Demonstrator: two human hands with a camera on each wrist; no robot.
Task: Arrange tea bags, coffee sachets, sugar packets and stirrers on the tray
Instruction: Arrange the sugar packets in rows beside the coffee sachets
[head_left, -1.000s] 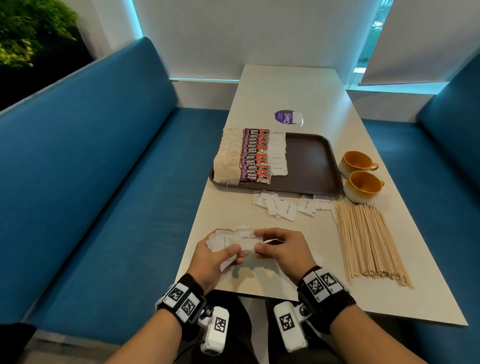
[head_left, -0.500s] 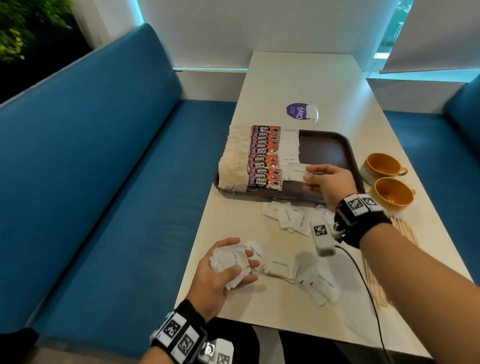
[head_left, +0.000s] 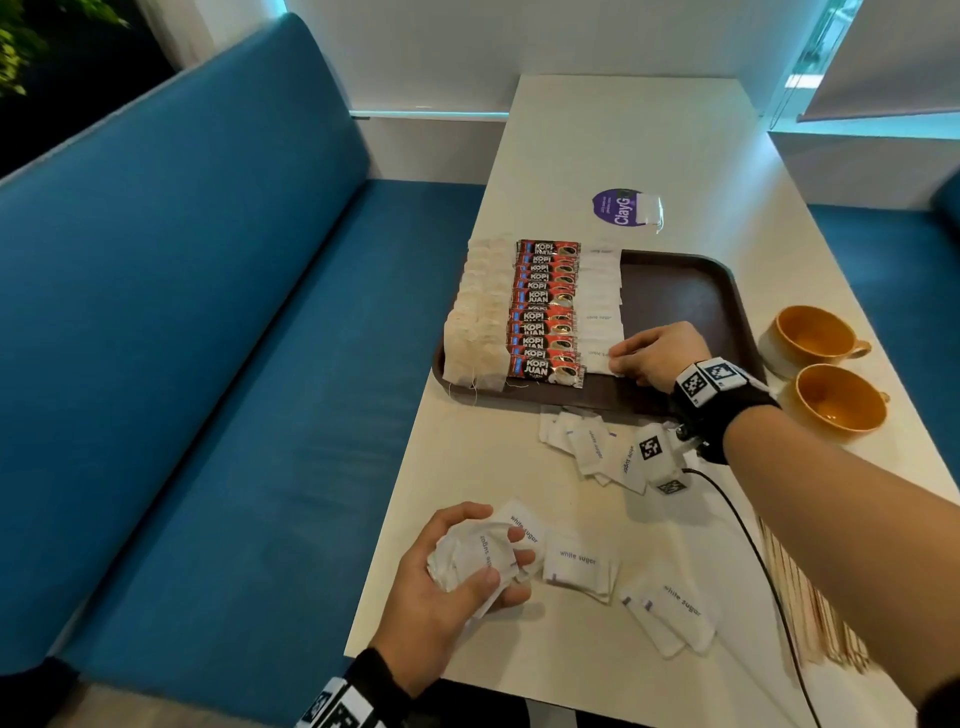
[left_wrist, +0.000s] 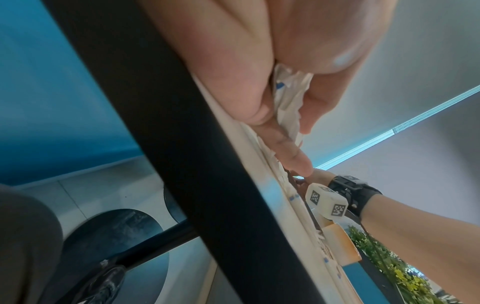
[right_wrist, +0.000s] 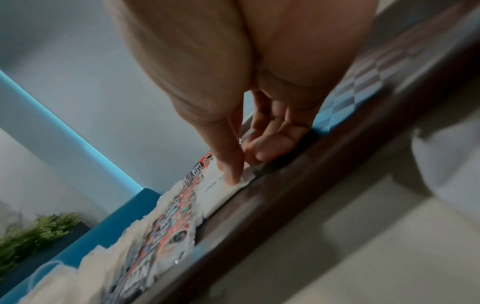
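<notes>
One more sugar packet (head_left: 597, 359) was pinched down by the right hand (head_left: 655, 354) onto the tray (head_left: 675, 291), extending its sugar row, while spares (head_left: 480, 553) were clutched in the left hand (head_left: 447, 587)

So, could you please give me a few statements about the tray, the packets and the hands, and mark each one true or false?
1. The coffee sachets lie on the tray between the tea bags and the row of sugar packets. True.
2. The left hand is flat on the table and holds nothing. False: it grips a bunch of sugar packets.
3. The right hand is at the near end of the sugar row on the tray. True.
4. The two orange cups stand on the tray. False: they stand on the table beside it.
5. The stirrers are laid out on the tray. False: they lie on the table.
</notes>
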